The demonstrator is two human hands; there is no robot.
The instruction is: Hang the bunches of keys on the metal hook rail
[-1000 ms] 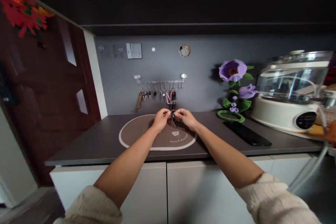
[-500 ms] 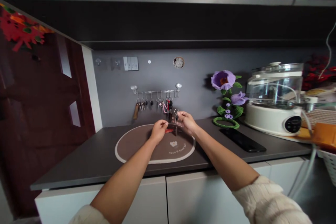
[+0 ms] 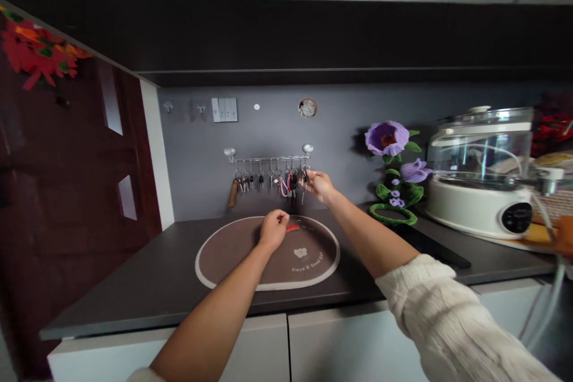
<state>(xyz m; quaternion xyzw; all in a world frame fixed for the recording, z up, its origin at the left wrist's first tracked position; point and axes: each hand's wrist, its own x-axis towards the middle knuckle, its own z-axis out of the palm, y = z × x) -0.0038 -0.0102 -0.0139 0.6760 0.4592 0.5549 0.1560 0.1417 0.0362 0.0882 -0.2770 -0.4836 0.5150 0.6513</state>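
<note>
Keys [image 3: 304, 178] hang from the right hand [image 3: 319, 184], which pinches their ring between thumb and fingertips at the right-end hook of the hook rail [image 3: 268, 159] on the far wall. Their long axis is upright; whether the ring touches the hook is too small to tell. The left hand [image 3: 274, 228] sits lower and nearer over the oval mat [image 3: 233, 256], fingertips pressed together on a red tag [image 3: 292, 227] lying flat and pointing right. Other key bunches [image 3: 264, 179] fill the hooks to the left. At the right of the desk [image 3: 134, 286] stands a clear-lidded steamer [image 3: 481, 173], contents unclear.
</note>
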